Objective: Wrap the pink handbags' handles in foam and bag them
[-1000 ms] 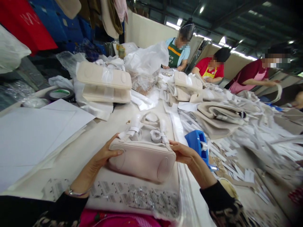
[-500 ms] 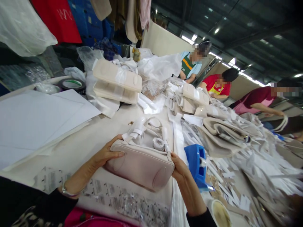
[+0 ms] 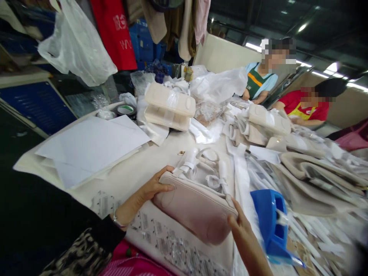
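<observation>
A pale beige handbag (image 3: 195, 211) lies tilted on the table in front of me, its long flat side toward me. White wrapping covers its straps and handle along the far edge. My left hand (image 3: 159, 186) grips the bag's left end, thumb on the near face and fingers behind the upper edge. At the right end, my right hand (image 3: 240, 220) is closed on the corner, with the thumb against the near face. Just beyond the bag, a small gold metal clasp (image 3: 181, 153) rests on the table.
White paper sheets (image 3: 94, 142) lie at the left, near a tape roll (image 3: 125, 110). Stacked beige bag pieces (image 3: 169, 103) stand behind. A blue plastic holder (image 3: 270, 222) is to the right, by heaped straps and scraps. Co-workers (image 3: 260, 82) sit across the table.
The view has swung left, so things appear farther right. Both hands keep hold of the handbag; my right thumb now shows on its near face.
</observation>
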`<state>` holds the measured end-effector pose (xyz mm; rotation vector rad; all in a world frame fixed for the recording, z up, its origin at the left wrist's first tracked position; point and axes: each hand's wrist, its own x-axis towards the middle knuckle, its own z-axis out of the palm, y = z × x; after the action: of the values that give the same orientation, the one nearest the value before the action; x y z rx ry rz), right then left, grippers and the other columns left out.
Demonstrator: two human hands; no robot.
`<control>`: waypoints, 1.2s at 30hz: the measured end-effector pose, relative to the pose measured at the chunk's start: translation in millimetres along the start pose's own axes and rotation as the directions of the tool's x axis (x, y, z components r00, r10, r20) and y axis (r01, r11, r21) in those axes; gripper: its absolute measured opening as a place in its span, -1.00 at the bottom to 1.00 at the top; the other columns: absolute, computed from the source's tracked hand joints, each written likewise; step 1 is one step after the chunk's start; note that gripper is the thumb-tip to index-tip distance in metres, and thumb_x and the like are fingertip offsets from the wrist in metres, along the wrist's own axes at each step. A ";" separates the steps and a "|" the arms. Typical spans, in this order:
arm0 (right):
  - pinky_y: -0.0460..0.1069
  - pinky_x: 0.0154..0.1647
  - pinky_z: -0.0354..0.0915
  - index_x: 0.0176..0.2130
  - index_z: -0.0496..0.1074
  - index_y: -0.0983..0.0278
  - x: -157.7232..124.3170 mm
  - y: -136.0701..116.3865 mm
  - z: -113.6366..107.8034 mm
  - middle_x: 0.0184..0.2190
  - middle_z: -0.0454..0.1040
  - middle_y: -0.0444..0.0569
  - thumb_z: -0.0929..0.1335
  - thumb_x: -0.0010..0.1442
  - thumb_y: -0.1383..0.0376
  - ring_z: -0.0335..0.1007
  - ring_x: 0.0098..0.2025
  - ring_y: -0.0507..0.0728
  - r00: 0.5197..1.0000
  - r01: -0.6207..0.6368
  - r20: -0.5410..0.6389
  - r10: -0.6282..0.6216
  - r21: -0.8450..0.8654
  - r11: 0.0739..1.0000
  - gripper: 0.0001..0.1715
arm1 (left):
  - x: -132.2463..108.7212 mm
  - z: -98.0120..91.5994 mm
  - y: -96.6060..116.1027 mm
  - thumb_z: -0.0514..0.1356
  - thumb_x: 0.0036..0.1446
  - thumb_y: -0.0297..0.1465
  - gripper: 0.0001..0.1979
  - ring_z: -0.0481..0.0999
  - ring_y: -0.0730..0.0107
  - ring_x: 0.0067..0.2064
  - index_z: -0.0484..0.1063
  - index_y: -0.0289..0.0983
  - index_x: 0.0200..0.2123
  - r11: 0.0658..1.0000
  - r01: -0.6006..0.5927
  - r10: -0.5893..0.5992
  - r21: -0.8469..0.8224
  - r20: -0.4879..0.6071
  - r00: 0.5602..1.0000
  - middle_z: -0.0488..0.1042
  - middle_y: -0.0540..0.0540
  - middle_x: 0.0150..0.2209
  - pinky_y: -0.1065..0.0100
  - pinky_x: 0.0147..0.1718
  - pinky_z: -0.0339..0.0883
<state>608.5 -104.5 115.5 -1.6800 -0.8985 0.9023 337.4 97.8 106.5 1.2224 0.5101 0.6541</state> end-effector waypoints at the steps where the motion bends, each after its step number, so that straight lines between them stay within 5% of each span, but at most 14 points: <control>1: 0.14 0.12 0.26 0.23 0.20 0.15 -3.3 1.4 1.7 0.15 0.37 0.04 0.45 0.02 -0.05 0.27 0.17 0.33 0.999 -0.003 -0.036 0.001 -0.043 0.999 -0.12 | -0.1 0.2 0.3 0.38 -0.19 -0.29 -0.50 0.37 0.34 -0.21 0.29 -0.20 -0.15 1.000 0.001 -0.001 -0.005 0.001 1.000 0.37 0.00 -0.15 0.40 -0.26 0.25; 6: 0.08 0.05 0.26 0.19 0.24 0.16 -7.0 -4.2 14.1 0.08 0.41 0.01 0.49 -0.06 0.01 0.30 0.11 0.32 0.994 0.002 -0.107 -0.001 0.008 1.000 -0.12 | 0.3 0.8 1.6 0.38 -0.15 -0.26 -0.48 0.32 0.41 -0.34 0.27 -0.21 -0.12 0.997 0.074 -0.074 0.002 0.033 0.997 0.35 0.07 -0.36 0.44 -0.37 0.18; 15: 0.04 -0.08 0.26 0.10 0.30 0.15 -2.9 -2.2 18.7 -0.11 0.47 -0.05 0.50 -0.07 0.08 0.36 -0.09 0.24 0.989 0.023 -0.145 -0.008 0.104 0.994 -0.23 | 4.3 -0.7 2.8 0.38 -0.14 -0.30 -0.26 0.31 0.37 -0.22 0.14 -0.12 0.11 0.999 0.025 -0.027 0.040 0.050 0.998 0.26 0.01 -0.13 0.41 -0.27 0.18; 19: 0.00 -0.11 0.25 0.09 0.31 0.14 -2.2 1.2 17.2 -0.12 0.47 -0.08 0.51 -0.08 0.09 0.34 -0.11 0.20 0.991 0.003 -0.134 0.014 0.124 0.992 -0.24 | 8.1 -8.1 2.2 0.35 -0.11 -0.22 -0.37 0.29 0.26 -0.11 0.18 -0.16 0.02 0.979 -0.022 0.001 0.202 0.099 0.995 0.24 -0.04 -0.12 0.32 -0.15 0.22; 24: -0.01 -0.16 0.28 0.07 0.33 0.20 -0.6 -0.7 18.4 -0.14 0.49 -0.04 0.52 -0.12 0.10 0.37 -0.13 0.22 0.988 0.005 -0.150 0.020 0.167 0.986 -0.22 | 9.5 -11.3 7.8 0.38 -0.16 -0.25 -0.49 0.17 0.11 0.13 0.28 -0.20 -0.14 0.844 -0.151 0.126 0.515 0.084 0.989 0.19 -0.10 0.05 0.18 0.13 0.06; 26: -0.01 -0.18 0.29 0.06 0.35 0.22 -0.6 -2.4 19.5 -0.16 0.51 -0.02 0.52 -0.12 0.10 0.38 -0.14 0.22 0.987 0.021 -0.161 0.007 0.169 0.985 -0.24 | 8.4 -7.8 9.7 0.35 -0.10 -0.25 -0.49 0.30 0.27 -0.09 0.24 -0.19 -0.10 0.899 -0.087 0.059 0.429 0.078 0.995 0.28 -0.03 -0.11 0.30 -0.07 0.21; 29: -0.01 -0.20 0.30 0.06 0.35 0.22 -1.0 -2.7 21.3 -0.17 0.51 -0.03 0.51 -0.11 0.10 0.39 -0.17 0.21 0.984 0.039 -0.176 -0.012 0.153 0.988 -0.25 | 7.9 -2.0 9.4 0.35 -0.09 -0.23 -0.42 0.26 0.44 -0.33 0.21 -0.20 -0.02 0.970 0.005 -0.023 0.242 0.069 0.997 0.27 0.06 -0.31 0.45 -0.35 0.14; 36: 0.02 -0.07 0.26 0.11 0.32 0.21 -0.9 0.2 24.5 -0.06 0.47 -0.02 0.48 -0.05 0.03 0.35 -0.07 0.23 0.971 0.060 -0.234 -0.037 0.089 0.994 -0.22 | 10.0 0.0 7.0 0.38 -0.13 -0.30 -0.57 0.26 0.49 -0.34 0.29 -0.25 -0.21 0.992 0.065 -0.072 0.104 0.057 0.996 0.32 0.07 -0.35 0.49 -0.38 0.10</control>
<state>586.6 -95.3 109.7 -1.6346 -0.7232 0.6875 343.3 106.2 113.0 1.3117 0.5378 0.5362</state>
